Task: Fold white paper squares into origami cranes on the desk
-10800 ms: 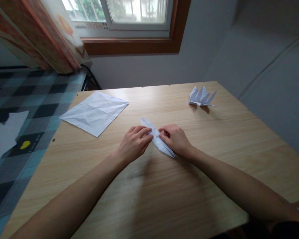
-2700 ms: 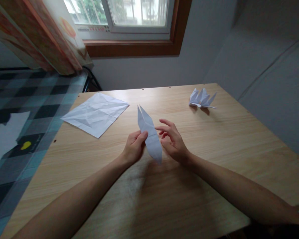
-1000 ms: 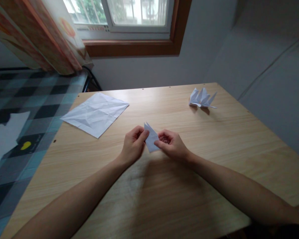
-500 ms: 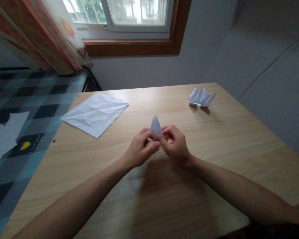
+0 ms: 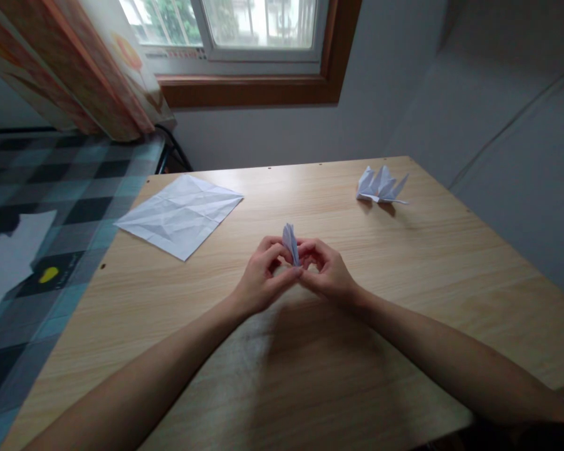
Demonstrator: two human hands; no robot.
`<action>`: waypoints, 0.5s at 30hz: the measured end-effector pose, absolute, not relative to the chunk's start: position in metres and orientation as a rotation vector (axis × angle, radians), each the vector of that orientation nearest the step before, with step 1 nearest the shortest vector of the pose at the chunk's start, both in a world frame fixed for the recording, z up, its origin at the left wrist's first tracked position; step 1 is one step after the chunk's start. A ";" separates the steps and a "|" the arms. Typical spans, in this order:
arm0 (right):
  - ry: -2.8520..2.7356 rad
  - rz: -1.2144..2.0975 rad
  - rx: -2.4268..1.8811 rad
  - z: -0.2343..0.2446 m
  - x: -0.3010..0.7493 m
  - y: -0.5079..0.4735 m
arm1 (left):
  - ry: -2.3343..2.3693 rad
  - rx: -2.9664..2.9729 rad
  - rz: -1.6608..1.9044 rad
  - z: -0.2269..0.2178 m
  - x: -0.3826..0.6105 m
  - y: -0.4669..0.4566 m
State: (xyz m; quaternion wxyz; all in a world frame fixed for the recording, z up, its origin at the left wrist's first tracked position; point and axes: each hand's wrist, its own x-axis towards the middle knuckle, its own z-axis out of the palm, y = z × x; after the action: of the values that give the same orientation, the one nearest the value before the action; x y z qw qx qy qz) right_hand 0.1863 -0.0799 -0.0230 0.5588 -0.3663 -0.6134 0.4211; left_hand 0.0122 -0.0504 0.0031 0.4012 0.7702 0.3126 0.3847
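Between my fingertips stands a small piece of folded white paper point(image 5: 290, 241), its narrow layered edges turned toward me and its tips pointing up. My left hand point(image 5: 267, 275) is closed on it from the left, thumb and fingers pinching its lower part. From the right, my right hand point(image 5: 326, 266) pinches the same folded paper, its thumb meeting the left thumb at the base. The fingers partly hide the lower end of the paper. Both hands are held above the wooden table point(image 5: 207, 369).
A creased white paper sheet point(image 5: 181, 216) lies flat at the table's far left. Several folded white paper cranes point(image 5: 380, 185) stand at the far right. Left of the table is a checked cloth point(image 5: 9, 351) with torn white paper point(image 5: 9, 257) on it.
The folded paper has turned from showing its broad face to nearly edge-on, and sits slightly lower. My right fingers have shifted around it, while both hands still grip it.
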 end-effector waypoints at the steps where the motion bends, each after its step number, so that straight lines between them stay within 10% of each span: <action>1: -1.449 0.993 -0.863 -0.023 0.186 -0.080 | 0.794 1.945 0.970 0.003 0.012 -0.050; 15: -1.383 1.033 -0.945 -0.024 0.186 -0.080 | 0.797 1.711 0.950 -0.007 0.010 -0.046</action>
State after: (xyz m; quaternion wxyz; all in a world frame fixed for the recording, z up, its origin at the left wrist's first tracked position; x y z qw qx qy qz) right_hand 0.1857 -0.0796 -0.0244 0.5534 -0.4000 -0.5853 0.4372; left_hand 0.0100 -0.0465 -0.0074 0.4916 0.7050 0.3285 0.3916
